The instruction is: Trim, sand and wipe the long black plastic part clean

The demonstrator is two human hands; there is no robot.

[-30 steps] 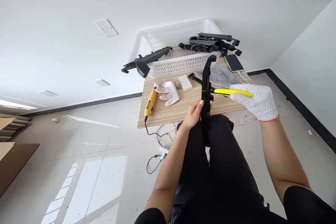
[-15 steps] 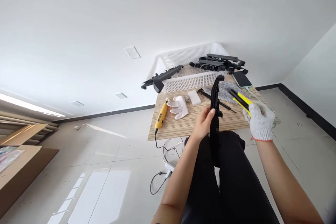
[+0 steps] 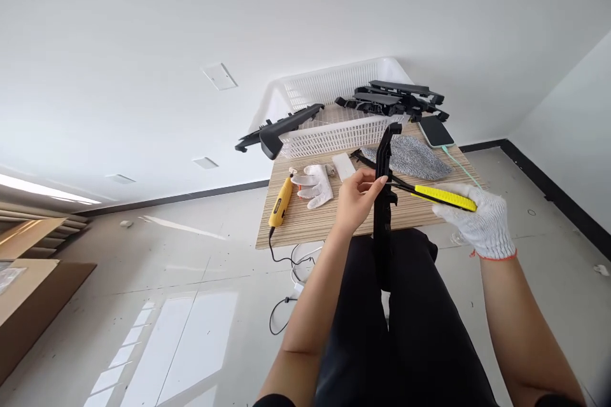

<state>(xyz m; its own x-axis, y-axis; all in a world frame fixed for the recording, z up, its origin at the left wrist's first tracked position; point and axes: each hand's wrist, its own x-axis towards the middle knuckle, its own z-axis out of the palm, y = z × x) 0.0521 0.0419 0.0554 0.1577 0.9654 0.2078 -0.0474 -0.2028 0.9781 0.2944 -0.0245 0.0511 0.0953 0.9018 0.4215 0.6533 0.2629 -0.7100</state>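
Note:
A long black plastic part (image 3: 382,216) stands upright over my lap at the table's front edge. My bare left hand (image 3: 356,200) is closed on its left side, fingertips pinching around its middle. My right hand (image 3: 482,219), in a white knit glove with an orange cuff edge, grips black tweezers (image 3: 443,196) with ribbed yellow grips. Their dark tips reach the part's right side close to my left fingertips; whether they touch it I cannot tell. Behind the part lies a grey knit cloth (image 3: 417,158).
On the wood-grain table (image 3: 315,226) lie a yellow rotary tool (image 3: 280,202), a white glove (image 3: 315,186), a white box (image 3: 344,166) and a phone (image 3: 436,131) on a green cable. A white basket (image 3: 334,137) with several black parts (image 3: 394,98) stands behind. Cables hang at left.
My right hand has brought the tweezers left against the part's side, turning them nearly level. My left fingers have shifted up slightly on the part. The whole view has moved a little.

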